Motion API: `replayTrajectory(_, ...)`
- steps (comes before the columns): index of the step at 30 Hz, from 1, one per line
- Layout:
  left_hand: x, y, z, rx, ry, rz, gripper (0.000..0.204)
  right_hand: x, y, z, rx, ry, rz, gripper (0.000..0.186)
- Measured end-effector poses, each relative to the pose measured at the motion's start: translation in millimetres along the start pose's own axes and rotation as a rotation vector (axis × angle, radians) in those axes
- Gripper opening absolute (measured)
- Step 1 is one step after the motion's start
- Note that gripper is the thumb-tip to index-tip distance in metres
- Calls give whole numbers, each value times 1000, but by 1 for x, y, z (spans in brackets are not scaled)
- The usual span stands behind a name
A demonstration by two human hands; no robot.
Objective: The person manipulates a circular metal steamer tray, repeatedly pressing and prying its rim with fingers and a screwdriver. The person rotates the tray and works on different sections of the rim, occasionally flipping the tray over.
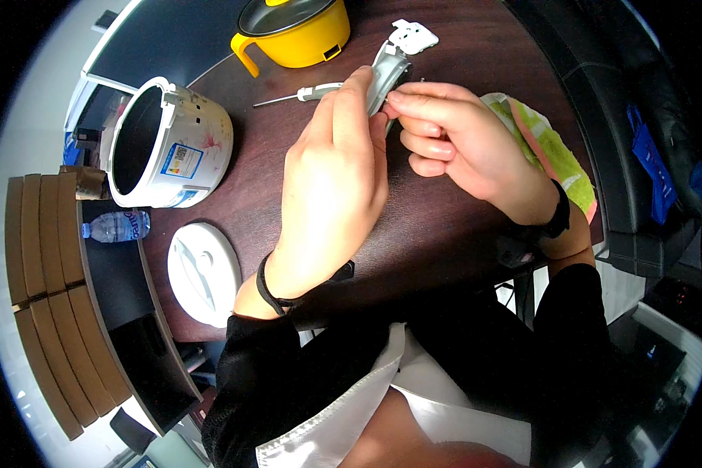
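My left hand (327, 175) is closed on a curved grey-white plastic part (385, 76), held above the table. A small white bracket (413, 37) sits at the far end of that part. My right hand (472, 140) has its thumb and index finger pinched against the near right edge of the part, its other fingers curled. Whatever is between those fingertips is too small to make out. Just left of my left hand is a screwdriver (310, 93) with a light handle, its thin shaft pointing left; the handle's end is hidden behind my hand.
On the dark wooden table (257, 171), a white rice-cooker body (203, 148) stands at left with a round white lid (203, 273) nearer me. A yellow pot (308, 39) is at the back; a green patterned cloth (561, 156) lies right. Beyond the left edge are a water bottle (117, 226) and cardboard boxes (62, 327).
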State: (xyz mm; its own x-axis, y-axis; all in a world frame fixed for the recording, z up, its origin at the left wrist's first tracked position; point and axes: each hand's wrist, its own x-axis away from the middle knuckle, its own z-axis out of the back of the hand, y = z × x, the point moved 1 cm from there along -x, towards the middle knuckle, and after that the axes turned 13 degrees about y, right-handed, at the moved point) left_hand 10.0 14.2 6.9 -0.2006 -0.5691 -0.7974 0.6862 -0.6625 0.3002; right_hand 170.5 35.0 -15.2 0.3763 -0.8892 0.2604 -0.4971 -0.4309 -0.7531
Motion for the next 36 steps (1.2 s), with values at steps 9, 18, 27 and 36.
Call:
replayTrajectory(9,2,0,1,-24,5,-2,36,-5,3,-5,1176,214,1263,7)
replayTrajectory(18,2,2,2,-12,-9,13,36,0,0,-5,63,32,15,19)
replayTrajectory(27,-10,-17,26,8,-53,160,32,-24,-37,24,1117,326,937,23)
replayTrajectory(36,28,-57,57,58,56,372,27,-70,10,45,1187,28,954,44)
